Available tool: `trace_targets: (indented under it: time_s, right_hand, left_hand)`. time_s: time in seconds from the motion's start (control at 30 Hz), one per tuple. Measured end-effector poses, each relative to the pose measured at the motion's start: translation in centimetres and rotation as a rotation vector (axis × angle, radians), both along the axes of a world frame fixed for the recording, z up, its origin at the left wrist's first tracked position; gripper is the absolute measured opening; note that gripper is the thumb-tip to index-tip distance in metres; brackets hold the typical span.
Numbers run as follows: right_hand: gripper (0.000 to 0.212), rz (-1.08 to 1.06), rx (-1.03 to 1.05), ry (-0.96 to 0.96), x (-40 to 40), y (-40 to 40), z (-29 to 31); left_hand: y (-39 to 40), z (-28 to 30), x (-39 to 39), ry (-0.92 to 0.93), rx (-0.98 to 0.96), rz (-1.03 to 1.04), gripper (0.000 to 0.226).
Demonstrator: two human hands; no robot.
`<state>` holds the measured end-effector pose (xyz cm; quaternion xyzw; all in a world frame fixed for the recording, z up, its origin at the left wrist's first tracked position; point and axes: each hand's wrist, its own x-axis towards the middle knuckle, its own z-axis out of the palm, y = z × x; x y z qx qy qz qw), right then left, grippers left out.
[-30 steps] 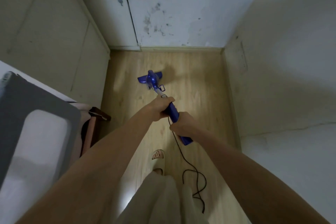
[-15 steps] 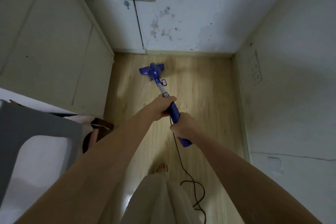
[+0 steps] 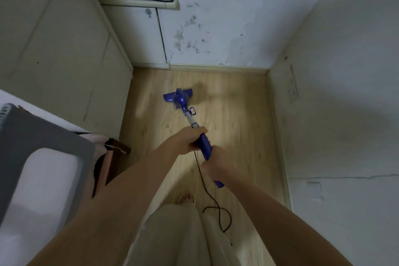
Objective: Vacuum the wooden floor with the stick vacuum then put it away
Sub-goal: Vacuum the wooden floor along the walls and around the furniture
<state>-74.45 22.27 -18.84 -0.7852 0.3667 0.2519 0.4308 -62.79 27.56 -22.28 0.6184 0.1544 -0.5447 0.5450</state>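
Since a moment ago the stick vacuum's [image 3: 204, 146] head has drawn back from the far skirting toward my grip. No brand or lettering is legible. It is glossy blue plastic with a grey tube and a wedge-shaped floor head [image 3: 177, 96] flat on the pale wooden floor [image 3: 241, 127]. My left hand [image 3: 190, 139] wraps the blue body's top; my right hand [image 3: 218, 163] curls round the handle just behind. A thin black cord [image 3: 212, 198] trails below, looping by my sandalled foot [image 3: 186, 197].

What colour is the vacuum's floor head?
Blue: the floor head shows clearly in the head view.
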Motion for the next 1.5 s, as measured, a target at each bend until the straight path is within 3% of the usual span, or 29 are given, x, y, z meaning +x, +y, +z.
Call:
trace_targets:
  time_s: [0.33,0.73,0.97,1.5]
  right_hand:
    - [0.037,0.254,-0.186,-0.019,-13.0,4.7,3.5]
    - [0.039,0.166,-0.131,0.013,-18.7,6.8,3.1]
    - [0.034,-0.016,-0.016,0.05,-14.1,5.4,2.0]
    - [0.035,-0.199,0.071,0.028,10.5,3.3,-0.8]
  left_hand:
    - [6.1,1.2,-13.1,0.072,-0.037,0.097,0.019]
    - [7.5,1.5,-18.8,0.05,-0.014,0.035,0.01]
    - [5.1,0.9,-13.7,0.028,-0.007,-0.075,0.011]
    - [1.5,-1.8,11.3,-0.057,0.04,-0.192,0.011]
